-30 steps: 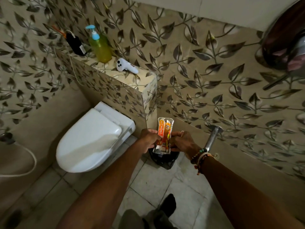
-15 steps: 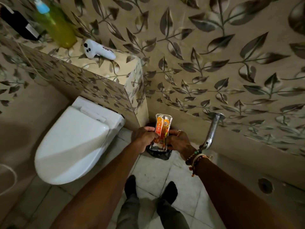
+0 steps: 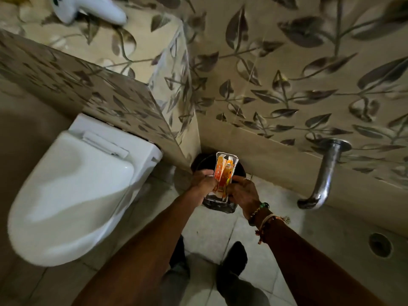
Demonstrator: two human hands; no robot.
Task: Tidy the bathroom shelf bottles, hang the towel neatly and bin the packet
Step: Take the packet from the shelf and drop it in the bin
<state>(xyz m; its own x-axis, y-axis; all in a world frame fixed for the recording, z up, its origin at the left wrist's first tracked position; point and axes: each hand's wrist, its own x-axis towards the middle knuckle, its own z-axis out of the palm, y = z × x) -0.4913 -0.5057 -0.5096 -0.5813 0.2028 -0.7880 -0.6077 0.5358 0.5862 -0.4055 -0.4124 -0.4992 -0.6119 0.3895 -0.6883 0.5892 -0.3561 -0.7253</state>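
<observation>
An orange and white packet (image 3: 224,172) stands upright between both hands, directly above a small black-lined bin (image 3: 218,205) in the corner of the floor. My left hand (image 3: 204,182) grips the packet's left edge and my right hand (image 3: 241,192) grips its right edge. The packet's lower end sits low between my hands, over the bin's mouth. The tiled shelf (image 3: 132,49) runs along the upper left; its bottles lie outside the view. No towel is visible.
A white closed toilet (image 3: 72,191) fills the left. A white handheld device (image 3: 88,8) lies on the shelf top. A chrome pipe (image 3: 322,175) juts from the right wall, with a floor drain (image 3: 380,245) beyond it. My feet (image 3: 231,259) stand on the floor tiles.
The view has tilted down and moved closer to the bin, so the shelf bottles have left the view. Both hands have lowered the packet toward the bin's mouth.
</observation>
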